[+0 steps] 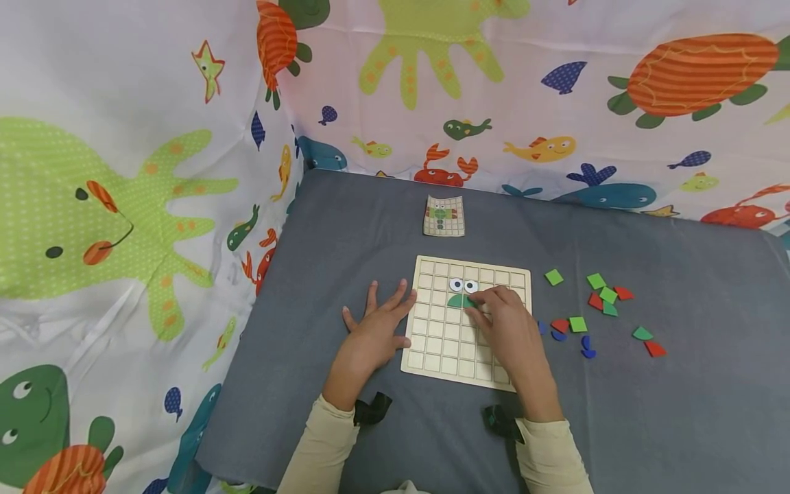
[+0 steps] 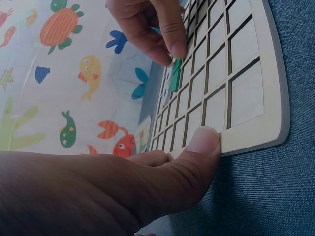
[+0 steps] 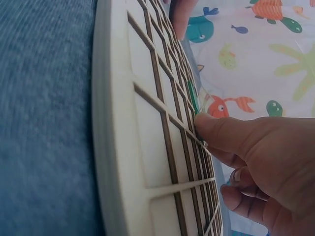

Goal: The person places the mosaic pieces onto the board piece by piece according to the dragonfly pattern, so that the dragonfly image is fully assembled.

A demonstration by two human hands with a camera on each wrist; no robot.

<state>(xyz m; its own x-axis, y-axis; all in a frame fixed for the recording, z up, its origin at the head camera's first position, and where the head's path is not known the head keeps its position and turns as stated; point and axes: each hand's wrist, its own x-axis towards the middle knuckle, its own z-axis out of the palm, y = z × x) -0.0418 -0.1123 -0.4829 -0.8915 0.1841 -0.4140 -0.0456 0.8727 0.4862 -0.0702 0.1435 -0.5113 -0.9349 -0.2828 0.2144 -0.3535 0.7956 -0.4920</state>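
A pale wooden grid board (image 1: 435, 329) lies on the grey cloth, with two googly-eye pieces (image 1: 463, 285) in its upper cells. Just below the eyes sits a green quarter-round piece (image 1: 455, 300). Beside it, my right hand (image 1: 509, 329) pinches a second green piece (image 1: 467, 301) between thumb and index finger, down at the board. My left hand (image 1: 373, 336) has its fingers spread at the board's left edge. In the left wrist view, the left thumb (image 2: 204, 142) rests on the board's rim. The right thumb (image 3: 209, 125) touches green in the right wrist view.
Loose green squares (image 1: 577, 324), red pieces (image 1: 655, 348) and blue half-round pieces (image 1: 589, 354) lie scattered right of the board. A small pattern card (image 1: 455, 228) with a coloured figure lies behind it. A printed sea-animal curtain (image 1: 395, 130) borders the table's back and left.
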